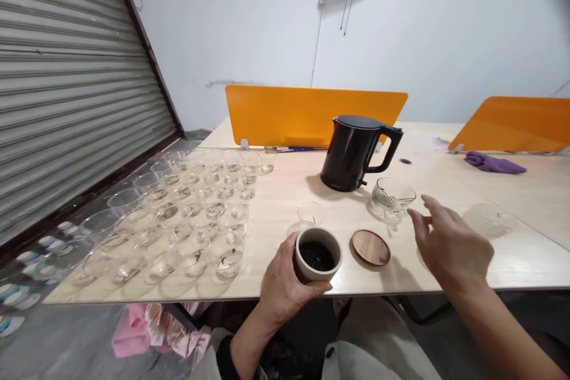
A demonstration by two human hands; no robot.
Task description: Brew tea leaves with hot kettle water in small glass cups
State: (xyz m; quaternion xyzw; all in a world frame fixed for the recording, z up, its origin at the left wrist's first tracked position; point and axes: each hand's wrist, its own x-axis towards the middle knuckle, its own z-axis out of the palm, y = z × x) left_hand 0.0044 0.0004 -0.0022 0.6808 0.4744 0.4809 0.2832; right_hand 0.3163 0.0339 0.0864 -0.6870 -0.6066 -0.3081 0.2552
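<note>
My left hand (287, 279) is wrapped round a pale ceramic jar (299, 276), tilted toward me at the table's front edge. Dark dry tea leaves (317, 256) lie inside it. My right hand (454, 243) hovers just right of a ribbed clear glass bowl (392, 197), not touching it. Its thumb and forefinger are bent with a gap between the tips, and I see nothing in them. Between the hands a round wooden lid (370, 247) lies flat. A clear cup (310, 212) stands behind the jar.
Many clear plastic cups (195, 261) with bits of leaf in them crowd the table's left side. Behind the bowl stands a black electric kettle (350, 154). Orange dividers (307, 113) line the back, and a purple cloth (494, 163) lies far right. White-capped bottles (29, 258) stand on the floor.
</note>
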